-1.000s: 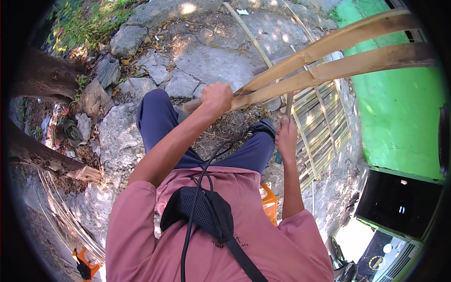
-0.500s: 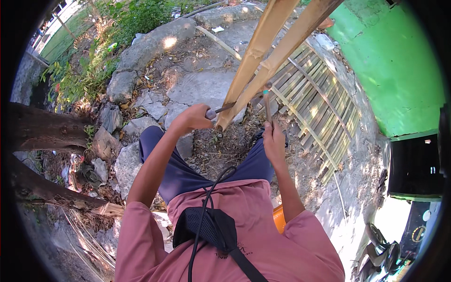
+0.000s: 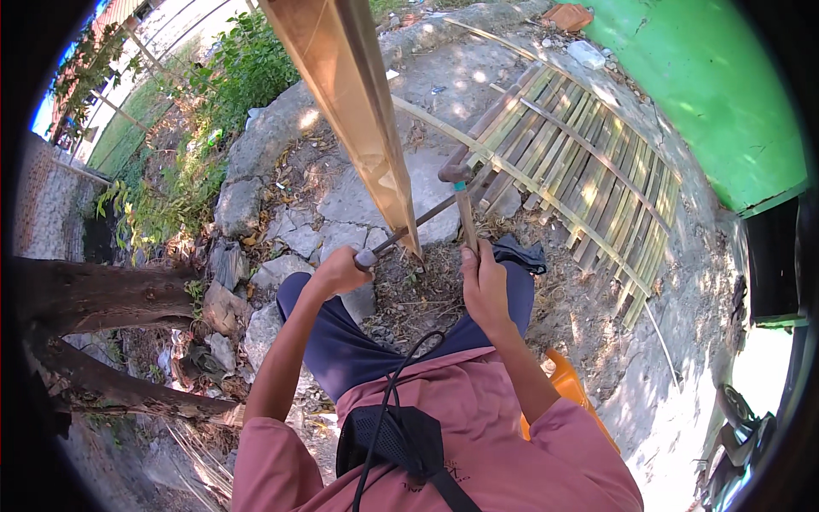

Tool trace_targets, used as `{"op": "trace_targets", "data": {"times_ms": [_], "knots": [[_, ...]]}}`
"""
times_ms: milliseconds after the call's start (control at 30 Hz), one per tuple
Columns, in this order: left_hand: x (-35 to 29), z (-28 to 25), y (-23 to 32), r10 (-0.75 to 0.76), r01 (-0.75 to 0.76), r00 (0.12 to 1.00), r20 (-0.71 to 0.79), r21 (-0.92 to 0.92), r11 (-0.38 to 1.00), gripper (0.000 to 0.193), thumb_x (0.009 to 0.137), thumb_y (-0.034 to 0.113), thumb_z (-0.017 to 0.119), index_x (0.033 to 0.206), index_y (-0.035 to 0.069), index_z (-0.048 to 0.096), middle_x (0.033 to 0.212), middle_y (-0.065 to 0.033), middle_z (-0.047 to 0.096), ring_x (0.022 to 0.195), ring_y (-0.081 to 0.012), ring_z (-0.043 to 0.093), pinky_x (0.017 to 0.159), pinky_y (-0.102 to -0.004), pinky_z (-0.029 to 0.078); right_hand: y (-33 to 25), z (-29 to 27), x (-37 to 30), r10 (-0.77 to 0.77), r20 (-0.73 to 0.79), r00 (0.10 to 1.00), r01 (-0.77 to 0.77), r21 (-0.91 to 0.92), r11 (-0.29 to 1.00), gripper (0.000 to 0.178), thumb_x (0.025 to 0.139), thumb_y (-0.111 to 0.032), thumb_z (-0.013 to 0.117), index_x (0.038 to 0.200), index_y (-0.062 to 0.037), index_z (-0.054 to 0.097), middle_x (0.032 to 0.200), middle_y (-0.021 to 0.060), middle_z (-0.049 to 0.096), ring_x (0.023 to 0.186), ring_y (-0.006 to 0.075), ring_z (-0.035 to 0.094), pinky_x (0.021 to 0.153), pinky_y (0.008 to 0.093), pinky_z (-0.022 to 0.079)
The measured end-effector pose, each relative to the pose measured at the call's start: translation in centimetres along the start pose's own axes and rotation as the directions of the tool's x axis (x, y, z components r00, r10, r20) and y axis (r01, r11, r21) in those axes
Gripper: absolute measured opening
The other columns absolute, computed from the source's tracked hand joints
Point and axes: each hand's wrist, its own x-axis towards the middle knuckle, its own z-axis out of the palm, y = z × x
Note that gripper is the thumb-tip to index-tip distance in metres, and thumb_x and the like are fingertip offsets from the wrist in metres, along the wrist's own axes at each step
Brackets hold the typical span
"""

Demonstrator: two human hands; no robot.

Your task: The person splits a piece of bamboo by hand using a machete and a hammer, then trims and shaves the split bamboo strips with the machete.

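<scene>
Bamboo pole (image 3: 358,111) has swung up: a second ago it lay nearly flat, pointing off to the right; half a second ago it was tilting; now it stands steep, its lower end planted on the dirt just past the fingers and between the two hands.

Left hand (image 3: 339,271) is fisted, fingers wrapped tight round the handle end of a long blade (image 3: 418,224) that runs up and away from the knuckles, behind the pole's foot, toward a curved tip near the mat. That grip looks the same as before.

Right hand (image 3: 485,286) has shifted. Earlier it hung open by the knee; now its fingers close round a thin wooden stick (image 3: 466,218) that rises straight above the thumb to a dark hooked head with a teal band.

Bamboo mat (image 3: 580,171) lies on the ground beyond the right fingers, green wall (image 3: 725,94) further out. Rocks (image 3: 247,205) sit left of the left fist.

My read: pole is now up on end with both tools meeting at its base, so work on that lower end looks about ready.
</scene>
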Motion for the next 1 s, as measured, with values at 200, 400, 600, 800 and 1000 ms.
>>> {"op": "trace_targets", "data": {"times_ms": [200,400,600,800,1000], "knots": [[-0.2,0.6,0.8,-0.018,0.016,0.997,-0.072,-0.024,1.0,0.035,0.074,0.024,0.079,0.093,-0.005,0.073,0.086,-0.0226,0.073,0.082,-0.0335,0.073,0.076,-0.0438,0.054,3.0,0.2,-1.1,0.061,0.11,0.992,-0.038,-0.201,0.979,0.023,0.107,-0.023,0.046,0.115,-0.0016,0.049,0.066,0.0207,0.06,0.067,0.0459,0.065,0.055,0.0506,0.043],[0.4,0.9,-0.2,0.026,-0.029,0.995,-0.097,-0.033,0.999,0.037,0.077,0.029,0.079,0.095,-0.003,0.074,0.082,-0.0173,0.073,0.076,-0.0295,0.071,0.073,-0.042,0.053,-2.3,-2.1,1.0,-0.185,-0.015,0.983,0.183,-0.079,0.98,0.017,0.105,-0.017,0.052,0.111,-0.0013,0.049,0.062,0.0191,0.056,0.059,0.0424,0.062,0.052,0.05,0.041],[0.9,0.7,1.3,0.041,-0.036,0.991,-0.13,0.038,0.999,0.038,0.074,0.029,0.077,0.089,-0.006,0.072,0.08,-0.022,0.071,0.077,-0.0327,0.071,0.071,-0.0439,0.053,2.2,-1.1,0.5,-0.147,-0.028,0.989,0.141,-0.168,0.976,0.021,0.105,-0.02,0.05,0.113,-0.0009,0.048,0.061,0.0222,0.057,0.058,0.0455,0.061,0.049,0.0507,0.04],[1.7,1.1,1.9,0.019,-0.01,0.988,-0.154,0.063,0.998,0.037,0.075,0.025,0.072,0.089,-0.008,0.071,0.087,-0.029,0.071,0.084,-0.0404,0.071,0.077,-0.0485,0.054,2.7,-1.2,0.9,0.039,0.061,0.997,-0.029,-0.155,0.988,0.03,0.106,-0.027,0.05,0.107,0.0023,0.056,0.063,0.0257,0.058,0.062,0.0461,0.062,0.053,0.0507,0.041],[1.5,1.1,2.6,0.032,-0.033,0.99,-0.139,-0.004,0.999,0.035,0.074,0.022,0.068,0.088,-0.01,0.071,0.089,-0.0317,0.07,0.088,-0.0422,0.071,0.08,-0.0491,0.055,-1.4,-2.7,3.1,-0.132,-0.233,0.963,0.138,0.008,0.99,0.032,0.106,-0.027,0.049,0.106,0.0037,0.056,0.062,0.0236,0.057,0.058,0.0406,0.062,0.053,0.0471,0.042]]}}
